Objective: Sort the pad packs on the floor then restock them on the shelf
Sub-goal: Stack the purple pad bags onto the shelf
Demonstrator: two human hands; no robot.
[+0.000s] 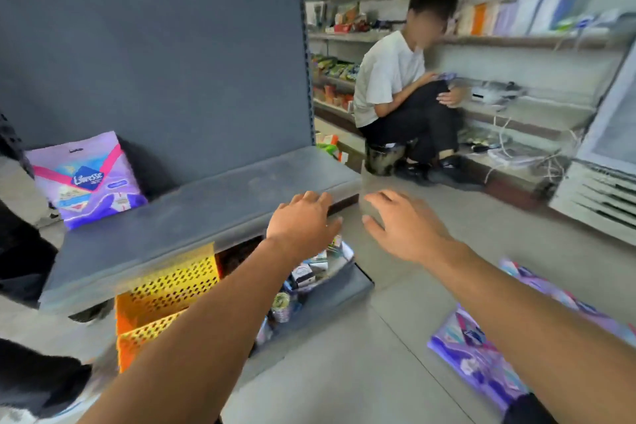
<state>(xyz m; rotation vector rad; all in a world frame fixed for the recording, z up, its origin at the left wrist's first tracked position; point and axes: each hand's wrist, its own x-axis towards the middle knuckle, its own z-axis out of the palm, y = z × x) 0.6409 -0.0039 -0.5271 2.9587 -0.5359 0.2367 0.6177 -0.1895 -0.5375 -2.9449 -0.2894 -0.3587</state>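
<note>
Grey shelf [192, 213] ahead — left hand [303, 220], right hand [406, 227] outstretched, fingers relaxed, holding nothing.

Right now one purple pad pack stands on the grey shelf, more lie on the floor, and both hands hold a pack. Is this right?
Not quite. The head view shows the left hand and right hand open and empty. The pad pack does stand on the shelf; the others lie on the floor.

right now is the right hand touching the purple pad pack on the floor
Apart. The head view shows the right hand open in the air by the shelf corner, with bare floor between it and the pad pack.
</note>
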